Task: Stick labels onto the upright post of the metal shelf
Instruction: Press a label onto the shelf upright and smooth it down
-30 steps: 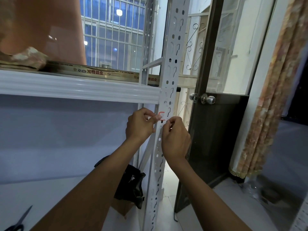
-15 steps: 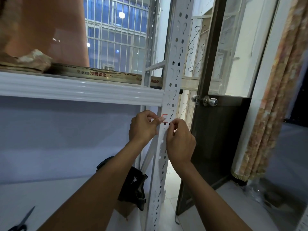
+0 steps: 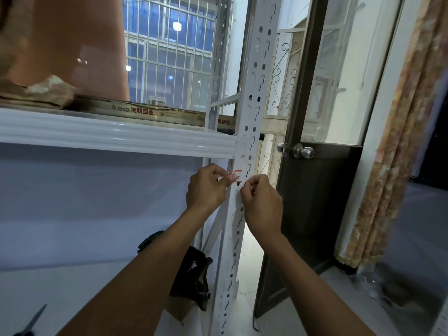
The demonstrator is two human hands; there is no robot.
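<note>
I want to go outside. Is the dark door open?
Open. The dark door stands swung out; lit floor shows between it and the shelf post.

This looks like a lived-in flat, in a room beside a balcony or entry door. A dark brown wooden door with a glass upper pane carries a round silver metal knob, and a long beige-and-orange patterned curtain with a fringed hem hangs beside it. White metal security bars cover the window, with a lit apartment block beyond. A white perforated metal storage shelf stands on pale floor tiles, a black fabric bag at its foot
</note>
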